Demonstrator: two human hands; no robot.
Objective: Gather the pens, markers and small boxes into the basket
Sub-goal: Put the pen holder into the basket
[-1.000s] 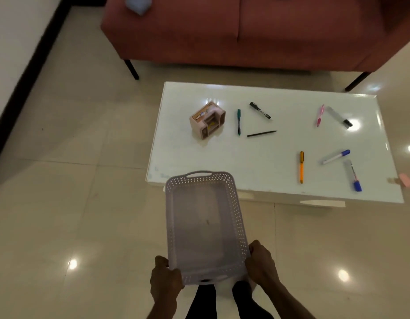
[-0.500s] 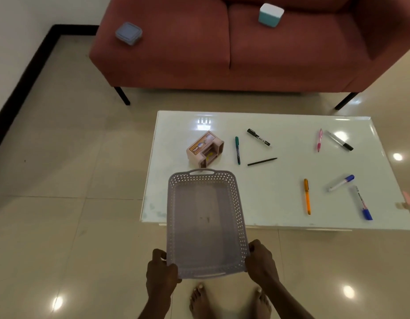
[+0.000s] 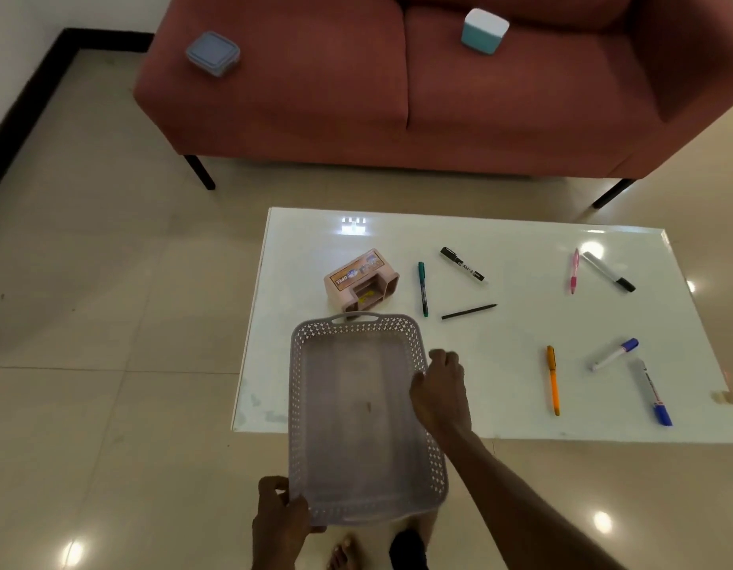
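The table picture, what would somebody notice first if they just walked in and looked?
Probably the pale grey basket, empty, held out over the near left part of the white table; the left hand grips its near corner and the right hand is at its right rim. Next, the pens and markers scattered over the table, like the orange pen on the right. Behind stands a red sofa with two small boxes on its seat.

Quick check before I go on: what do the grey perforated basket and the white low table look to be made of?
Grey perforated basket: probably moulded plastic, matt, slightly translucent; its walls are a punched lattice with a moulded handle slot.

White low table: its top is hard and glossy, maybe glass or lacquered board; it mirrors the ceiling lights sharply. Which one, I cannot tell.
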